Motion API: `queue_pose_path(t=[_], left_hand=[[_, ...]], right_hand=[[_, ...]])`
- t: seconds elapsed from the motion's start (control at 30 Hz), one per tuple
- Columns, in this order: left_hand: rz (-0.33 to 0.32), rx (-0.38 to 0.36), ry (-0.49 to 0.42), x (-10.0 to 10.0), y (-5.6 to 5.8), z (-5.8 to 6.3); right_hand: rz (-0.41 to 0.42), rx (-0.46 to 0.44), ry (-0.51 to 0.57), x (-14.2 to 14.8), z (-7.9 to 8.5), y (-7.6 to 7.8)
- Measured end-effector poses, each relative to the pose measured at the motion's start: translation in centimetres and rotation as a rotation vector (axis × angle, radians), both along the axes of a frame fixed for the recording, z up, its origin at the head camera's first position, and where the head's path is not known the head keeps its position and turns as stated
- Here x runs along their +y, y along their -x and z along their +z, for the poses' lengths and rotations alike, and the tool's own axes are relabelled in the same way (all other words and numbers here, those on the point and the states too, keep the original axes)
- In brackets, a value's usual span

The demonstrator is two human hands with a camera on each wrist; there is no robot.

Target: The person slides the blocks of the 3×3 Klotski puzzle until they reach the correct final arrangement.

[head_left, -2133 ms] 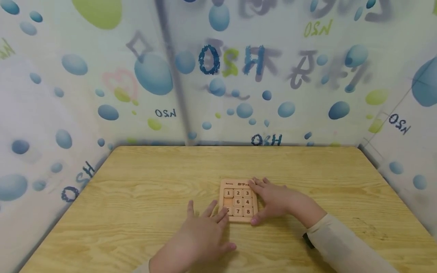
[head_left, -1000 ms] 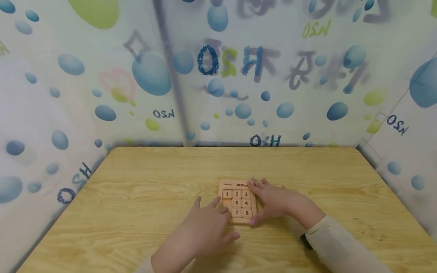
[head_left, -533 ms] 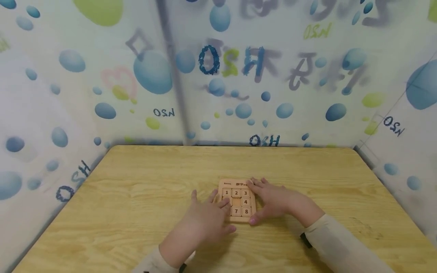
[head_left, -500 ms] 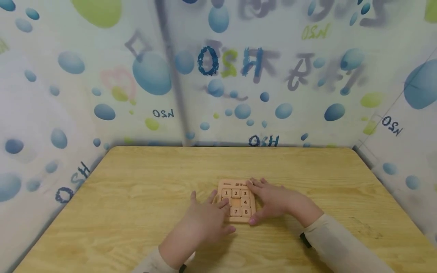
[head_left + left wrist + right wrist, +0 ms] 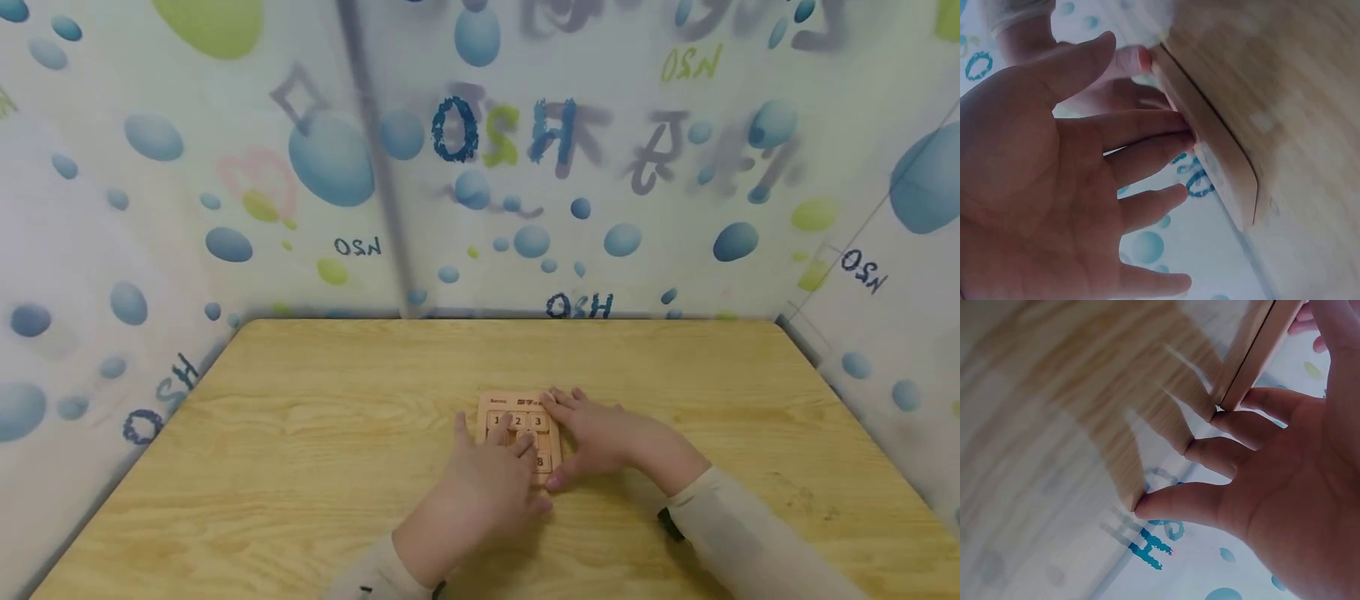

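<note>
A wooden number sliding puzzle (image 5: 538, 422) lies flat on the table, with tiles 1, 2, 3 and 8 readable at least in part. My right hand (image 5: 603, 435) holds its right side, thumb at the near corner and index finger at the far corner. In the right wrist view, the other fingertips of the right hand (image 5: 1285, 469) rest on the table. Over the puzzle reaches my left hand (image 5: 487, 483), covering the lower left and middle tiles. Two nearly straight fingers of the left hand (image 5: 1054, 169) touch the puzzle's face (image 5: 1205, 147); its thumb stands apart.
The wood-grain table (image 5: 337, 400) spreads around the puzzle on all sides. A whitish wall covering (image 5: 525, 167) printed with blue and green drops encloses the table at the back and both sides.
Tile 6 has slid left from the middle, opening a gap there by half a second ago. My left hand has since moved right, its fingers now over the middle. The right hand stays put.
</note>
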State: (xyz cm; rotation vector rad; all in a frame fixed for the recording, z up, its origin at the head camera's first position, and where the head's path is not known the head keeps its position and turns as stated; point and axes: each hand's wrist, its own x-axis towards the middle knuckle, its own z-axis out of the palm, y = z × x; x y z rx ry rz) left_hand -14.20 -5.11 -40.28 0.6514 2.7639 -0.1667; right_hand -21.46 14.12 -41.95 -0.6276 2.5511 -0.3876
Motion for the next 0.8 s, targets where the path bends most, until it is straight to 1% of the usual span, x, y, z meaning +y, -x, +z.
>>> queue_pose_path(t=[0.1,0.2,0.27,0.33,0.47,0.5,0.57,0.63,0.73,0.8], left_hand=[[0.014,0.016,0.002,-0.8,0.0,0.3],[0.007,0.003,-0.004,-1.6,-0.6,0.3],[-0.01,-0.008,0.001,-2.0,-1.3,0.3],[-0.032,-0.017,-0.017,-2.2,-1.9,0.1],[-0.093,-0.013,-0.049,-1.5,-2.5,-0.2],[-0.098,-0.013,-0.055,-1.2,-2.4,-0.3],[-0.1,-0.002,-0.036,-0.6,-2.2,-0.2],[-0.081,-0.002,-0.015,-0.1,-1.8,-0.1],[-0.047,0.0,-0.004,0.4,-1.0,0.1],[-0.036,-0.008,-0.003,0.5,-0.7,0.2]], right_hand=[[0.0,0.007,-0.001,0.0,0.2,0.0],[0.004,-0.003,-0.001,-0.1,0.2,0.0],[0.005,-0.003,0.003,-0.1,0.2,0.1],[0.003,-0.001,0.002,-0.2,0.2,0.1],[0.0,0.008,-0.007,-0.2,0.3,0.1],[0.004,0.01,-0.01,-0.2,0.3,0.1],[0.007,0.01,-0.01,-0.3,0.4,0.2],[0.006,0.008,-0.007,-0.4,0.4,0.2],[-0.002,0.005,-0.008,-0.4,0.4,0.3],[-0.007,0.002,-0.014,-0.4,0.4,0.2]])
